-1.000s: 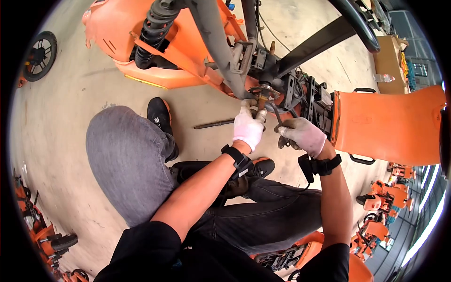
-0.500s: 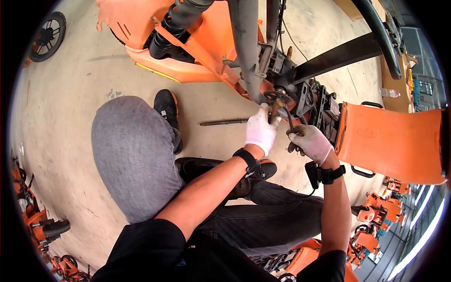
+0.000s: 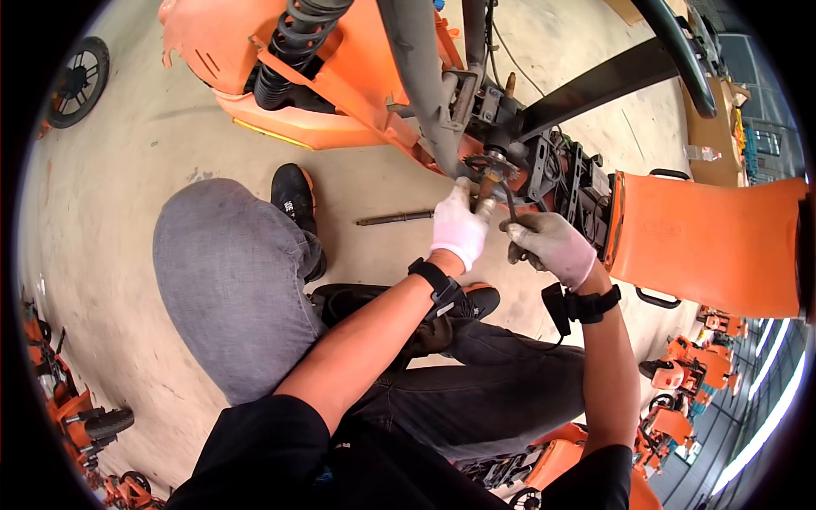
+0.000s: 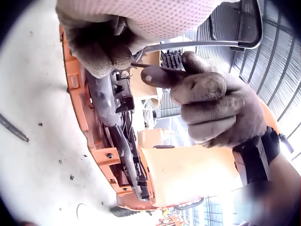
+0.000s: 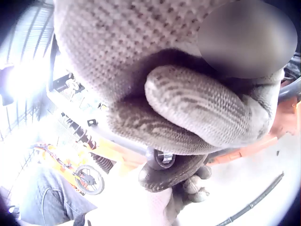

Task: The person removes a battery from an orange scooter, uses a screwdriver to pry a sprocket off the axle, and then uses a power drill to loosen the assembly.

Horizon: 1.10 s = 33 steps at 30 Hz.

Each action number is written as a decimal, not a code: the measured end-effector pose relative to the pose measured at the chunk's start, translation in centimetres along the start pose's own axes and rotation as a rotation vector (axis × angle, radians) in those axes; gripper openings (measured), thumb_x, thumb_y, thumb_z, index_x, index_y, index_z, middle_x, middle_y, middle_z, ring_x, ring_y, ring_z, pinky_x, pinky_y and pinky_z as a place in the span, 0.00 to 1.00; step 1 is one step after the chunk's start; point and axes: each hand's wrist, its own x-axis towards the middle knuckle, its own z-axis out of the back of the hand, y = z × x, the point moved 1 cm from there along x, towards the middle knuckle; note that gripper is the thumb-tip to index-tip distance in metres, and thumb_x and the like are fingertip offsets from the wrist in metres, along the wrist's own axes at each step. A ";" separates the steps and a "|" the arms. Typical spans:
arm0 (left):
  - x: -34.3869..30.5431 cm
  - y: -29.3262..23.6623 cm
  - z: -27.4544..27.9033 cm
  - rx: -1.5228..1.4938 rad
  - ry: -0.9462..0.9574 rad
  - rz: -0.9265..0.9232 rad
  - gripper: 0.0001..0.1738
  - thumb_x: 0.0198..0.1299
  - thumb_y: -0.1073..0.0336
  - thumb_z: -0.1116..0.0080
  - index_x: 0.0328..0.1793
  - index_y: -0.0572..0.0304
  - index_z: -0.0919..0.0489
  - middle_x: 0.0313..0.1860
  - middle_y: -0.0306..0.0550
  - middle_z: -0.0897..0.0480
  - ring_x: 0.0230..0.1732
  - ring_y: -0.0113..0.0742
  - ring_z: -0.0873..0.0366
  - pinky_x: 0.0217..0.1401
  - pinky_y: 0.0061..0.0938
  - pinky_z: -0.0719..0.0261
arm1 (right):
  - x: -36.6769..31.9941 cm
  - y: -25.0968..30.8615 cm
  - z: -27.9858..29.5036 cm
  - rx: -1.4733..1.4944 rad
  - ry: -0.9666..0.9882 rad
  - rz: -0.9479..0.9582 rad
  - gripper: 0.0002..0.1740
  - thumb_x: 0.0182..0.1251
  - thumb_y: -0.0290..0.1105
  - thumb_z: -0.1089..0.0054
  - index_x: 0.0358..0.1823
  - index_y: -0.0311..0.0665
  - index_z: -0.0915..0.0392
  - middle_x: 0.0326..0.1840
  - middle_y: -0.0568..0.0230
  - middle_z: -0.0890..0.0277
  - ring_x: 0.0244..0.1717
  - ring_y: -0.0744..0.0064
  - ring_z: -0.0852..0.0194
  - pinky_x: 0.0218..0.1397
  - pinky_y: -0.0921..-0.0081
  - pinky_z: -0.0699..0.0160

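Observation:
My gloved left hand (image 3: 457, 227) grips a rusty metal part (image 3: 488, 185) that sticks out below a toothed sprocket (image 3: 493, 161) on the orange scooter's frame. Just right of it, my gloved right hand (image 3: 554, 246) holds a dark metal wrench (image 3: 510, 202), whose upper end reaches up beside the rusty part. In the right wrist view, a hollow round end of the wrench (image 5: 163, 158) shows under the curled fingers (image 5: 197, 108). Seen from the left wrist, the thin shaft of the wrench (image 4: 157, 68) runs from the right hand's fingertips toward the left hand's. The left palm hides part of the work.
A dark rod (image 3: 394, 218) lies on the floor left of my hands. An orange body panel (image 3: 705, 242) stands to the right, a spring shock absorber (image 3: 293, 51) and frame tubes above. A cardboard box (image 3: 712, 127) sits behind. More orange scooters (image 3: 697, 370) and a wheel (image 3: 79, 82) are farther off.
The head view swung a little and came back. The wrench tilts slightly differently beside the rusty part and stands more upright now. Both hands keep their holds.

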 end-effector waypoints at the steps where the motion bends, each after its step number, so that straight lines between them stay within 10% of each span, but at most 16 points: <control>1: 0.1 0.2 0.2 -0.030 0.016 0.026 0.09 0.62 0.70 0.39 0.44 0.65 0.26 0.24 0.48 0.19 0.22 0.34 0.21 0.27 0.30 0.24 | 0.1 0.0 -0.2 -0.012 0.002 0.000 0.20 0.73 0.39 0.47 0.54 0.29 0.22 0.28 0.68 0.20 0.23 0.87 0.34 0.24 0.86 0.37; 11: 1.2 0.7 0.4 -0.305 0.179 0.180 0.08 0.69 0.68 0.43 0.43 0.68 0.27 0.23 0.43 0.21 0.17 0.26 0.27 0.20 0.24 0.29 | 6.3 -6.5 -2.5 0.016 0.023 -0.010 0.17 0.70 0.39 0.43 0.43 0.28 0.20 0.28 0.61 0.18 0.24 0.75 0.22 0.30 0.75 0.23; 17: 1.3 -0.1 0.8 -0.386 0.243 0.242 0.08 0.68 0.69 0.43 0.44 0.67 0.28 0.23 0.43 0.21 0.19 0.26 0.24 0.19 0.24 0.25 | 8.4 -7.1 -2.6 -0.453 -0.288 -0.023 0.17 0.65 0.39 0.41 0.42 0.29 0.18 0.35 0.47 0.16 0.35 0.57 0.14 0.43 0.64 0.18; 25: 1.2 -0.6 1.3 -0.274 0.252 0.241 0.11 0.69 0.64 0.43 0.44 0.65 0.28 0.24 0.43 0.21 0.18 0.26 0.27 0.19 0.24 0.27 | 3.9 -7.3 0.1 0.029 0.004 -0.099 0.16 0.71 0.37 0.44 0.43 0.27 0.22 0.30 0.58 0.16 0.26 0.72 0.16 0.31 0.74 0.18; 33: 1.0 -1.0 1.3 -0.243 0.250 0.255 0.11 0.69 0.64 0.43 0.45 0.66 0.28 0.25 0.43 0.20 0.19 0.27 0.26 0.20 0.24 0.26 | -0.2 -1.9 1.1 -0.192 0.003 -0.007 0.18 0.70 0.39 0.45 0.39 0.28 0.21 0.26 0.64 0.18 0.18 0.82 0.32 0.23 0.81 0.31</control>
